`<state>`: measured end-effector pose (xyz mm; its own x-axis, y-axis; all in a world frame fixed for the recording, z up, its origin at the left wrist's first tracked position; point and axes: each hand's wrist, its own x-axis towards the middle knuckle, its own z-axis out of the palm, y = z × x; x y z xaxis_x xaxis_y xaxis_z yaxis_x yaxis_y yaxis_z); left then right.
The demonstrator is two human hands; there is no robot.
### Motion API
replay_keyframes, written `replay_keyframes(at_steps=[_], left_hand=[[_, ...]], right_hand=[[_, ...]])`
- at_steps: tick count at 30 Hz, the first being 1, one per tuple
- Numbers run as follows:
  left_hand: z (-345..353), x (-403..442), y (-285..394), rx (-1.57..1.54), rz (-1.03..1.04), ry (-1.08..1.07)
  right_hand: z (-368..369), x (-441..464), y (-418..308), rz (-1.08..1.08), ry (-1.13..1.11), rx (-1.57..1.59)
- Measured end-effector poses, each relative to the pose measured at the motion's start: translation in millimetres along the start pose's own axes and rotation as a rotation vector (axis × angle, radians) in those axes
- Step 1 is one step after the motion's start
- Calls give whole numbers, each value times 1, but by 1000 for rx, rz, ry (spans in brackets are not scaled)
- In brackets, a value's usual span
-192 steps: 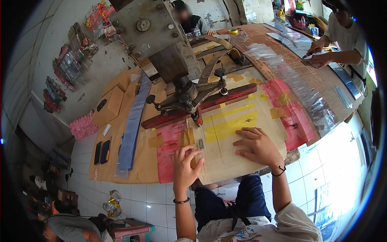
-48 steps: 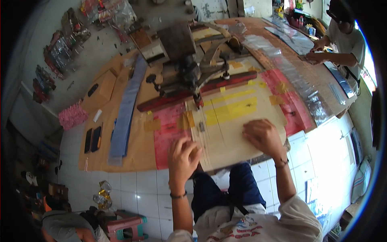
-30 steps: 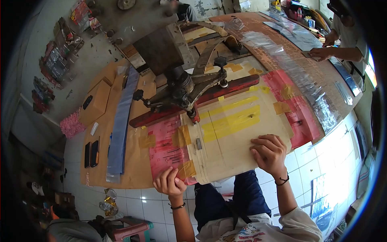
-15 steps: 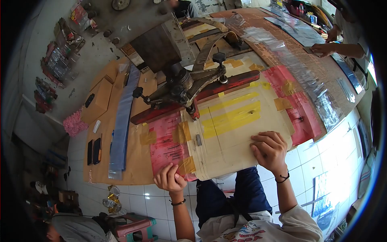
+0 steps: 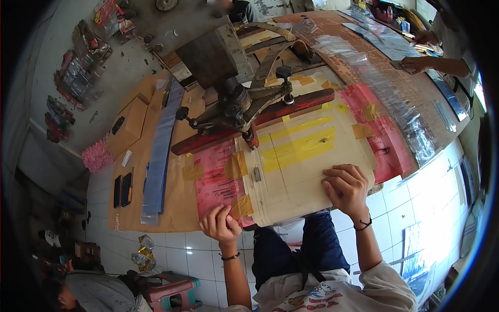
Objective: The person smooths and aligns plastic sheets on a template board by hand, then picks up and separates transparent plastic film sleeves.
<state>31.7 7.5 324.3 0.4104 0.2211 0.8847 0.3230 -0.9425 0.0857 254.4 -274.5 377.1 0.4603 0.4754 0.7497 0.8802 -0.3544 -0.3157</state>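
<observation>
A cream board point(image 5: 296, 190) with yellow tape strips point(image 5: 299, 151) lies in front of me, between areas of pink film point(image 5: 215, 177) fixed with brown tape. My left hand point(image 5: 221, 224) has its fingers curled at the front edge of the pink film, left of the board. My right hand point(image 5: 347, 190) bends its fingers over the board's front right edge. A long red bar point(image 5: 296, 106) under a metal press head point(image 5: 231, 106) crosses the back of the board. A small grey piece point(image 5: 257, 174) sits near the board's left side.
Left of the press are a bluish plastic strip point(image 5: 162, 156), a cardboard box point(image 5: 129, 125) and two dark phone-like objects point(image 5: 122, 190). Clear plastic sheets point(image 5: 400, 119) lie to the right. A co-worker's hand point(image 5: 416, 65) rests at the far right. A stool point(image 5: 174, 291) stands below left.
The view has shifted slightly, and the board's front edge appears a little higher. Both hands keep nearly the same hold. The co-worker's farther hand has moved slightly.
</observation>
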Motion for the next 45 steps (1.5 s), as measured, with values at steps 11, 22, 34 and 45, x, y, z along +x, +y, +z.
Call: replay_keyframes(at_steps=[11,22,34,45], left_hand=[[0,-1,2,-12,-9,-6],[2,1,4,-7,-22,25],[-3,1,5,-31,-64,-36],[-1,1,3,-30,-40,-20]], right_hand=[[-2,1,-2,23,-9,8],[-2,3,-3,16,-11,4],[0,-1,-1,21,-5,14],[1,-1,-1,24,-1,-2]])
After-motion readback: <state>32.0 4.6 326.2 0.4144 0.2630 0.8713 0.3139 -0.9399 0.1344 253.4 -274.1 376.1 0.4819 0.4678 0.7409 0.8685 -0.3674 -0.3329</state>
